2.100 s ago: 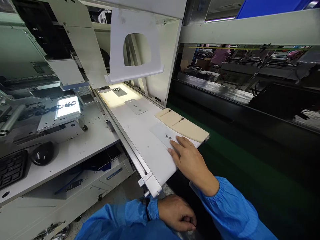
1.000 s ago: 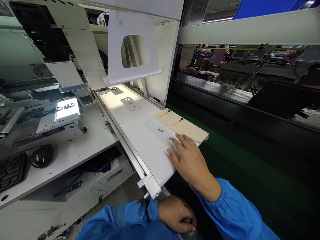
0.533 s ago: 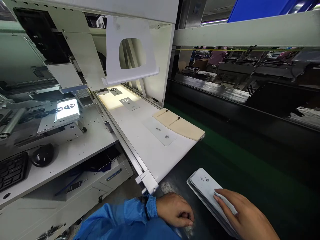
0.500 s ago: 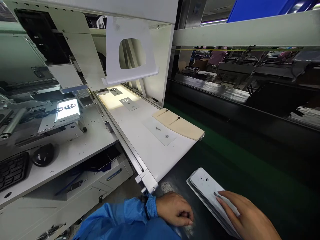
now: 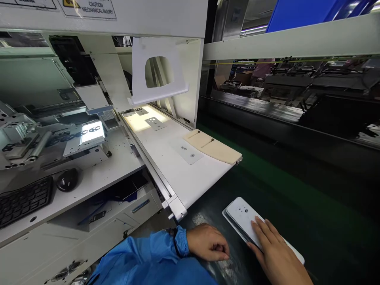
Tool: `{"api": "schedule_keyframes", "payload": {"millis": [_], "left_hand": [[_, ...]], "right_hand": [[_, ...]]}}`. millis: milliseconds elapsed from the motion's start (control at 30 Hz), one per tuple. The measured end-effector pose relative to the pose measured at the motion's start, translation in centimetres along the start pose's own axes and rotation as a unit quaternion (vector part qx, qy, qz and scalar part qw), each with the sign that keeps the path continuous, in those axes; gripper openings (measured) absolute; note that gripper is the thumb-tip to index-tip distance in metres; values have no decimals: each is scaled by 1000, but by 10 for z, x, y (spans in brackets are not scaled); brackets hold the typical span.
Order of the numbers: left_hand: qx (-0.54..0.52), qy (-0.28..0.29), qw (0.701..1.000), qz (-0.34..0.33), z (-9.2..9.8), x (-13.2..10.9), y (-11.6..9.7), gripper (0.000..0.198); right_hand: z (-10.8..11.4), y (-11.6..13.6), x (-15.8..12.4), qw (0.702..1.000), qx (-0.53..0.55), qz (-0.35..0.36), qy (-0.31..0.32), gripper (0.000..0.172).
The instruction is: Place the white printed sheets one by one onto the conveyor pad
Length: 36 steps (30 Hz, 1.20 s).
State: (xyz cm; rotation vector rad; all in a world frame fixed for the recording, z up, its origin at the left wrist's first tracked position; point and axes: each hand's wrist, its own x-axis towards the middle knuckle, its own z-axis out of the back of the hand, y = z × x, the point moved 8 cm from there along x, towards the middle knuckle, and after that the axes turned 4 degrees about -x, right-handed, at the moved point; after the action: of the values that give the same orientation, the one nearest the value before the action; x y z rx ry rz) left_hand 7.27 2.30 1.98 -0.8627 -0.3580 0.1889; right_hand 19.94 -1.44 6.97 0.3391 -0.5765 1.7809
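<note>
My right hand (image 5: 274,247) spans a stack of thin, rounded-corner white panels (image 5: 240,209). Its fingers lie across the top panel towards the far long edge, and the thumb is at the near edge. Several small dark holes show at the panel's upper end; the hand covers the middle. My left hand (image 5: 208,242) rests on the dark surface left of the stack, fingers curled in, with nothing visible in them. On the white conveyor belt (image 5: 169,170) lies a pale panel (image 5: 190,153) with dark markings. Farther up the belt is a grey panel (image 5: 155,123) with holes.
A cream guide plate (image 5: 213,147) with two slots overhangs the belt's right side. A metal rail (image 5: 154,174) runs along its left. The machine housing (image 5: 103,19) hangs above. To the left are a mouse (image 5: 67,180), a keyboard (image 5: 26,202) and a lit plate (image 5: 92,132).
My right hand has moved left and farther across the stack, now covering the top panel's markings. The pale panel on the belt has shifted slightly up the belt. The view has turned a little left.
</note>
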Motion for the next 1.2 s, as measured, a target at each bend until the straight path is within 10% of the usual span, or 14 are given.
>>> {"api": "schedule_keyframes", "payload": {"millis": [267, 500, 833, 1200], "left_hand": [[8, 22, 1000, 6, 2, 0, -1, 13], [-33, 10, 998, 43, 5, -2, -3, 21], [-86, -27, 993, 79, 9, -2, -5, 23], [-204, -249, 944, 71, 47, 24, -19, 37]], "right_hand": [[-8, -9, 6, 993, 74, -52, 73, 40], [-21, -28, 11, 958, 120, -153, 212, 56], [-7, -27, 10, 946, 147, -186, 221, 59], [-5, -35, 9, 938, 174, -216, 209, 41]]}}
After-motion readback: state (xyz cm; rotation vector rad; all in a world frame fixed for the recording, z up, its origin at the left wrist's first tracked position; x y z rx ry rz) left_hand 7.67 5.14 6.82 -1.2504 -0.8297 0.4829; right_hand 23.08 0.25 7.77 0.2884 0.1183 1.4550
